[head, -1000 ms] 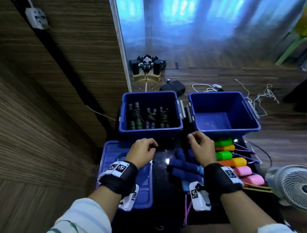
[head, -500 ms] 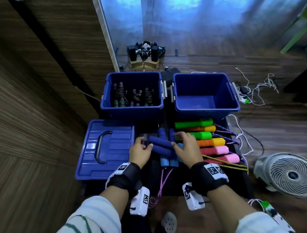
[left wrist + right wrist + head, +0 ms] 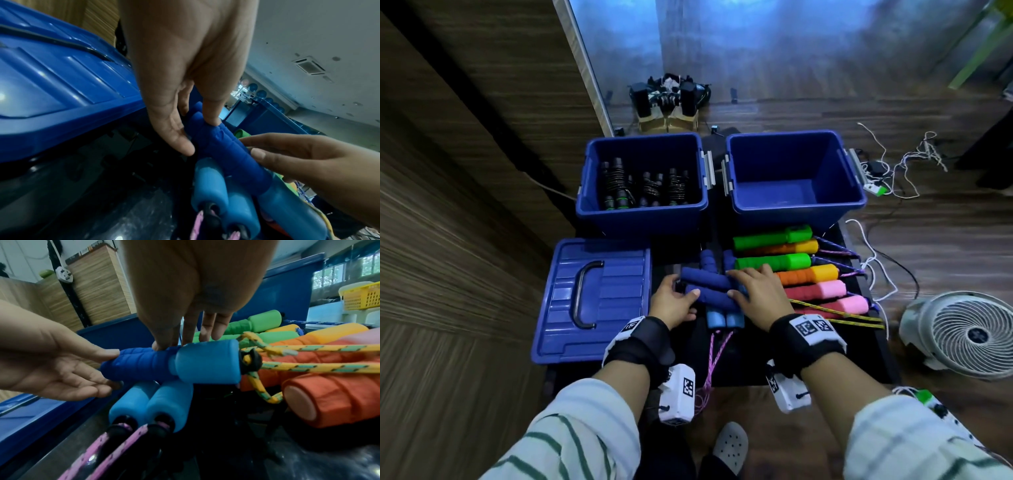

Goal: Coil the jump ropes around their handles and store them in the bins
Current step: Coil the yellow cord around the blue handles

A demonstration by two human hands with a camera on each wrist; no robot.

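Observation:
A pair of dark blue jump rope handles with a yellow rope lies crosswise over a second blue pair that trails a pink rope. My left hand pinches the handles' left end between thumb and fingers. My right hand grips their right part, thumb on the near side, fingers over the top. The left blue bin holds coiled black ropes. Nothing is in the right blue bin.
Green, orange and pink handles lie in a row right of my hands on the black table. A blue bin lid lies at the left. A white fan and loose cables are on the floor at the right.
Both hands came back from the bins' front edge to the blue handles and took hold of the top pair. My view tilted down.

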